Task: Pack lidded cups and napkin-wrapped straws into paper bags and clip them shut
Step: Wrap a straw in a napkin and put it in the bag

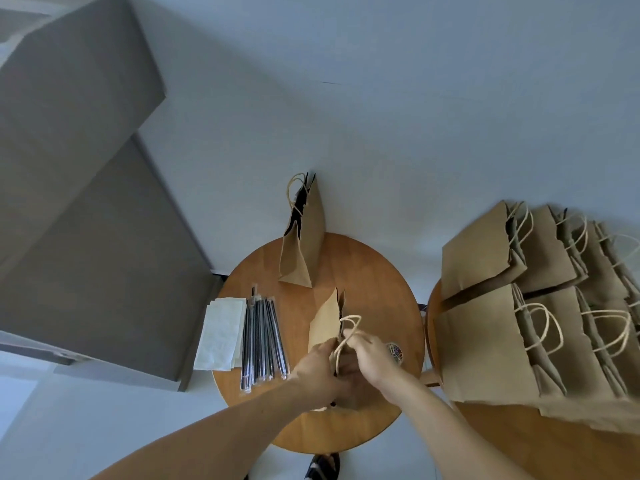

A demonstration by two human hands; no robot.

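A brown paper bag (pixel 325 323) stands upright at the middle of the round wooden table (pixel 381 292). My left hand (pixel 317 367) grips the bag's top edge on its left side. My right hand (pixel 370 355) pinches the top edge from the right, by the twine handles. Whatever is inside the bag is hidden. A second paper bag (pixel 304 244) stands at the table's far edge, its mouth slightly apart. Wrapped dark straws (pixel 263 337) lie in a row at the left, with a stack of white napkins (pixel 221 334) beside them.
A small tub of coloured clips (pixel 396 351) sits just right of my right hand. Several paper bags (pixel 519 306) stand packed together on a second table at the right. A grey cabinet (pixel 86 202) rises at the left. A shoe (pixel 323 467) shows below the table.
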